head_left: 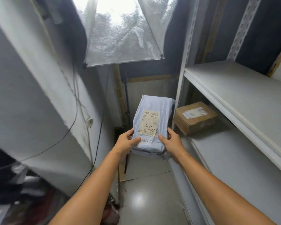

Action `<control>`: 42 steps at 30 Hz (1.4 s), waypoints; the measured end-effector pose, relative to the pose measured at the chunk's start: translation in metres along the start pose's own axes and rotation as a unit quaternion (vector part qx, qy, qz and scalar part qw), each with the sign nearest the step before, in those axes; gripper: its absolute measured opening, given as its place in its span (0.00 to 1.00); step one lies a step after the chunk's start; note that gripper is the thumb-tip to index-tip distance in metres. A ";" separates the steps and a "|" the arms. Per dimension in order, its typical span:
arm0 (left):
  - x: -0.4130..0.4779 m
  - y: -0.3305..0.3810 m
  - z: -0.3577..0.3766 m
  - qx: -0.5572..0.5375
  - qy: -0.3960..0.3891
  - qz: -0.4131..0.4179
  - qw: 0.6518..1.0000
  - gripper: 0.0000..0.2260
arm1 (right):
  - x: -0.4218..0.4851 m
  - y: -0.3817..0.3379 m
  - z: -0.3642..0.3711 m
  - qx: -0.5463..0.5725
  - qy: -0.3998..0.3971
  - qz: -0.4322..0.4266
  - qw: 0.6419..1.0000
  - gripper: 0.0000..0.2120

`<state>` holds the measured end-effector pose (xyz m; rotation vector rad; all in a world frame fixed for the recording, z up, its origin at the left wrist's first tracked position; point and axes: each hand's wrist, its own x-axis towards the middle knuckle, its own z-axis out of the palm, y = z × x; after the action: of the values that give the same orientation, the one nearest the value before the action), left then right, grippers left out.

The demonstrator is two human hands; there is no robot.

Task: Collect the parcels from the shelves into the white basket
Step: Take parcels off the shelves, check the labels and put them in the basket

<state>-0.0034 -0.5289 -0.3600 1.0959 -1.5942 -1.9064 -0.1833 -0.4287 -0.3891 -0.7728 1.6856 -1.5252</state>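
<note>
Both hands hold one grey parcel (152,120) in the air, in front of the body and above the floor (144,200). The left hand (126,141) grips its near left corner with the thumb on top, and the right hand (170,140) grips the near right corner in the same way. The parcel is wrapped in grey plastic and has a paper label (150,123) with a barcode and handwritten numbers on its upper face.

The place is a narrow passage. On the right stands a white shelf unit with perforated metal posts (185,62). Its upper shelf (234,88) is a pale board, and on the lower shelf (234,159) a brown cardboard box (195,117) with a white label sits at the far end, just beside the held parcel. On the left is a pale wall (31,103) with thin dark cables (71,127) hanging along it. A large silver softbox lamp (120,34) hangs above the end of the passage. The floor is grey, glossy tile and it reflects the light
</note>
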 end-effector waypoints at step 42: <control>-0.712 -0.257 -0.065 -0.119 0.657 -0.056 0.742 0.22 | -0.564 0.082 0.298 -0.101 -0.639 -0.040 0.761 0.21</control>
<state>0.5165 0.0241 -0.3949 1.7824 -0.4344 -0.7846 0.3811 -0.1221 -0.4150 -1.5280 0.7175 -0.4743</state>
